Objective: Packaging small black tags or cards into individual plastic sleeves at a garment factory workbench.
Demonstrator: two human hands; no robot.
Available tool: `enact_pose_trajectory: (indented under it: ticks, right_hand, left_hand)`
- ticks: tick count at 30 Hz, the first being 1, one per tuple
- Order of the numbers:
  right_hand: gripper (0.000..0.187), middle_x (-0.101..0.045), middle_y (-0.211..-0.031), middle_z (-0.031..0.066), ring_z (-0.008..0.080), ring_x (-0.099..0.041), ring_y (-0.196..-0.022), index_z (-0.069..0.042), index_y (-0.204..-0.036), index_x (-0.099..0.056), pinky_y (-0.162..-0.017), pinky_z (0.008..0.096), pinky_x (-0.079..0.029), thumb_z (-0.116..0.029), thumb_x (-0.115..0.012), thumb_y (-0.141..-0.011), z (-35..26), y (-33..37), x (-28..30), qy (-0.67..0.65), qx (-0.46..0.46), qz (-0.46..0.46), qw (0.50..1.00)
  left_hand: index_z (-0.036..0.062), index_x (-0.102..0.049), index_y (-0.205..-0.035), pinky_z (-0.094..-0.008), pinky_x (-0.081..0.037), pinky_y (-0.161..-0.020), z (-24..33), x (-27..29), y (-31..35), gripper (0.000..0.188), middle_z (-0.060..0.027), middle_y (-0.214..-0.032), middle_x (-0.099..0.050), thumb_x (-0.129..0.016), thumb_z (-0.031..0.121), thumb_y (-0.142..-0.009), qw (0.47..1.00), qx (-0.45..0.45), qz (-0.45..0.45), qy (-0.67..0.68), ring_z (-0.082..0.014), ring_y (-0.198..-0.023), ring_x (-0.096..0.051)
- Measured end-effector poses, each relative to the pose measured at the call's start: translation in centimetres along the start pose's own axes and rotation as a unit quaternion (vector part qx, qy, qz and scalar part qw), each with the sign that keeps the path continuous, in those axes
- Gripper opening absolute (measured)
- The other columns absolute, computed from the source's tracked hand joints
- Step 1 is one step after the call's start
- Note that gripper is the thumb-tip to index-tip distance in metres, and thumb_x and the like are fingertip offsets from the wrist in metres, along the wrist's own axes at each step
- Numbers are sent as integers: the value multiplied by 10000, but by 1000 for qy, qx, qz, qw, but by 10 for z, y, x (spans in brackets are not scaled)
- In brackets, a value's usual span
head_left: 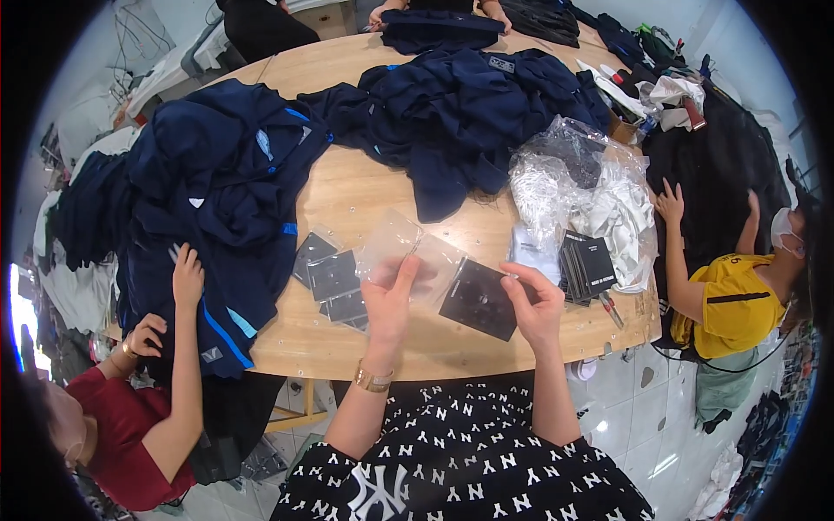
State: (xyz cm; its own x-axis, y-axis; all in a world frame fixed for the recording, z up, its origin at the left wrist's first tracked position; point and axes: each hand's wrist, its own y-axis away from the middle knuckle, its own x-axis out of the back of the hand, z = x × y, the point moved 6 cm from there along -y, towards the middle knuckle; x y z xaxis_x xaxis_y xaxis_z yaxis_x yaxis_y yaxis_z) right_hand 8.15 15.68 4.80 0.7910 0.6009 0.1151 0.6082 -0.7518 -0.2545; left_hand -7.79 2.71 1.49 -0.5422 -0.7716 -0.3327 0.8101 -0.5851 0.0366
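Note:
My left hand (388, 304) pinches clear plastic bags (380, 239) between thumb and fingers, above the middle of the table. My right hand (537, 314) grips the upper right corner of a square black card (476, 302). The card's left edge meets the clear plastic; whether it sits inside a bag I cannot tell. Just left of my left hand lie several black cards in clear sleeves (334, 276), loosely overlapping. Beyond my right hand, a stack of black cards (589, 265) leans beside a plastic bag with white contents (556, 187).
Dark blue garments (204, 174) heap on the left, with more garments (469, 104) across the back of the wooden table (356, 187). Small scissors (612, 311) lie near the right edge. Co-workers in red (122, 425) and yellow (738, 304) handle cloth; another person's hands show at the far side.

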Motion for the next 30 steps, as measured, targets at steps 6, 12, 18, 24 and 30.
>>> enact_pose_trajectory:
  ticks: [6,12,18,24,30]
  right_hand:
    - [216,-585,-714,-2,20,-503,-642,-9,-1004,-604,-552,143,-388,-10,-604,-788,4,-1,-1,-68,-48,17,996]
    - [341,-597,-789,9,33,-526,-685,10,-1119,-520,-580,145,-408,9,-595,-786,4,-4,-2,-64,-51,-9,997]
    - [535,-597,-873,58,63,-549,-769,-6,-1275,-329,-675,174,-438,41,-555,-793,-9,-3,-19,-173,-67,-52,981]
    - [415,-593,-867,71,68,-546,-750,-3,-1193,-393,-666,184,-440,33,-540,-807,-4,3,-15,-150,-59,41,986]
    - [420,-589,-863,86,78,-542,-758,-6,-1203,-356,-672,187,-435,30,-522,-820,-10,2,-15,-138,-20,70,988]
  left_hand:
    - [-50,-578,-889,-251,-509,-593,-6,-12,6,221,-108,-788,-624,-575,167,-844,996,46,-37,62,-172,-731,-621]
    - [-42,-619,-899,-239,-490,-660,-3,-16,13,182,-59,-813,-635,-625,111,-800,998,22,-52,-20,-126,-708,-603]
    - [-31,-621,-821,-214,-450,-540,-10,-4,10,146,-63,-711,-622,-640,110,-790,999,26,11,22,-108,-607,-572]
    - [-26,-620,-816,-214,-447,-534,-12,-7,10,143,-74,-736,-629,-639,113,-793,998,29,36,38,-110,-614,-578]
    - [-28,-633,-884,-221,-473,-651,-12,-7,12,126,-60,-818,-641,-620,62,-795,998,65,1,20,-98,-708,-596]
